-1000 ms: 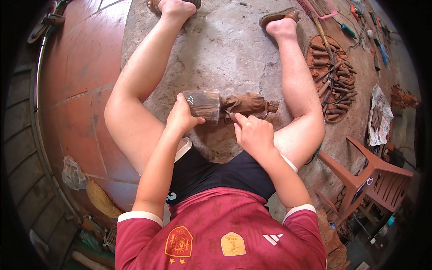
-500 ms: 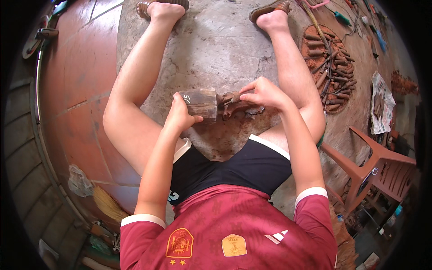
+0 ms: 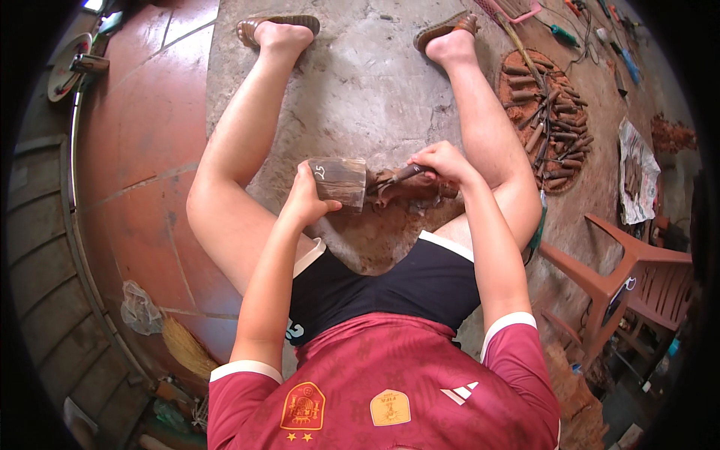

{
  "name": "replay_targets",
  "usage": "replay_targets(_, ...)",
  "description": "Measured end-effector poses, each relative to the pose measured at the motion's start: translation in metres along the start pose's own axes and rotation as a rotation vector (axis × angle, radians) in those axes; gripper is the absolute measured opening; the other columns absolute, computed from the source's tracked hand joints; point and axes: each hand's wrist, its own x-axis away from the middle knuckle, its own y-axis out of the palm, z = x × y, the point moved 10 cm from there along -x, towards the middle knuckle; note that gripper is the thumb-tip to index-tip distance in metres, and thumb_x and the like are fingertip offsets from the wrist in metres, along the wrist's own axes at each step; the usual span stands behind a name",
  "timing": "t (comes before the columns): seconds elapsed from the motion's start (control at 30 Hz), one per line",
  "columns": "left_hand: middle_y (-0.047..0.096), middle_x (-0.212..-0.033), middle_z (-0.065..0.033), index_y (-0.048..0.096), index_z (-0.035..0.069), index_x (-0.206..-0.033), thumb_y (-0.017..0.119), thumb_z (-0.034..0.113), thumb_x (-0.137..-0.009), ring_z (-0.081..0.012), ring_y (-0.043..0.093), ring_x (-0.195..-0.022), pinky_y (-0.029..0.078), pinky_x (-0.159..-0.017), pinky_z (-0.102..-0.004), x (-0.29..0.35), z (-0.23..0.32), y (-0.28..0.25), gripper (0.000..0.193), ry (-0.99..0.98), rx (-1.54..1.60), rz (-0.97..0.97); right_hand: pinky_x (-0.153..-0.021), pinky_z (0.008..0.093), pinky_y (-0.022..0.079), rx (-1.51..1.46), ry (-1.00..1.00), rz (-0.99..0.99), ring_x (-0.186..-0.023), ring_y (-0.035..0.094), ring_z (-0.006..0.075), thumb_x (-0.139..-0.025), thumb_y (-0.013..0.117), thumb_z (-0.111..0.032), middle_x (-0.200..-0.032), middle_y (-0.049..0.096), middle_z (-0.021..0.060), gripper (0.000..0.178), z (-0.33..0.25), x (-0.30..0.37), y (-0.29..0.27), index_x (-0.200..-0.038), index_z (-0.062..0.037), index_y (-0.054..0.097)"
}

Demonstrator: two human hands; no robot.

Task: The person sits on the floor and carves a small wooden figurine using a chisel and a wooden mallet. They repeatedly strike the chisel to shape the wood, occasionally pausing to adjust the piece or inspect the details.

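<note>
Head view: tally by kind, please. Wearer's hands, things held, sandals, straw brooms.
Left hand, right hand: 2
Carving, held: 1
Tool, held: 1
Sandals: 2
Straw broom: 1
Total: 7

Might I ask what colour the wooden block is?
The wooden block is greyish brown, marked in white; best in head view.

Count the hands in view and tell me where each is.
2: the left hand grips the wooden block; the right hand, above the carved part, holds a dark-handled tool. No others show.
</note>
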Motion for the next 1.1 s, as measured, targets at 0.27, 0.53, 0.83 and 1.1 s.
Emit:
replay_targets(0.27,0.052,-0.131,-0.0232,0.028,-0.006,-0.134,0.091,0.007,-0.061,-0.0312,0.05,-0.127,0.04,-0.109,-0.0364,-0.003,-0.01,-0.003,0.098,-0.044,0.057,-0.044,-0.054,0.0294,0.049,0.275,-0.561,0.385,-0.057,0.065,0.0132,-0.082,0.075,-0.021,-0.067,0.069,0.0119,0.022,-0.045,0.079,0.007,-0.091,-0.0008,0.075)
replay_targets(0.53,0.054,-0.129,-0.0233,0.027,-0.006,-0.134,0.091,0.009,-0.062,-0.031,0.052,-0.125,0.039,-0.109,-0.0364,-0.005,-0.015,0.0,0.098,-0.031,0.047,-0.032,-0.064,0.0417,0.055,0.693,-0.651,0.448,-0.072,0.069,0.0318,-0.082,0.072,-0.022,-0.077,0.069,0.0146,0.02,-0.085,0.145,0.08,-0.094,-0.0073,0.069)
replay_targets(0.83,0.053,-0.131,-0.0244,0.027,-0.006,-0.134,0.092,0.011,-0.061,-0.0325,0.051,-0.127,0.039,-0.109,-0.0371,-0.003,-0.018,-0.001,0.099,-0.056,0.044,-0.035,-0.057,0.0423,0.053,1.015,-0.662,0.385,-0.064,0.066,0.0314,-0.083,0.07,-0.021,-0.069,0.062,0.0123,0.021,-0.074,0.132,0.119,-0.099,-0.0074,0.069)
replay_targets(1.1,0.054,-0.128,-0.0245,0.027,-0.006,-0.134,0.092,0.01,-0.059,-0.0338,0.052,-0.125,0.04,-0.108,-0.0382,-0.005,-0.022,0.001,0.101,0.031,0.037,-0.004,-0.056,0.0442,0.053,0.995,-0.614,0.439,-0.059,0.065,0.0341,-0.086,0.066,-0.021,-0.069,0.062,0.0146,0.017,-0.064,0.116,0.123,-0.094,-0.0056,0.066)
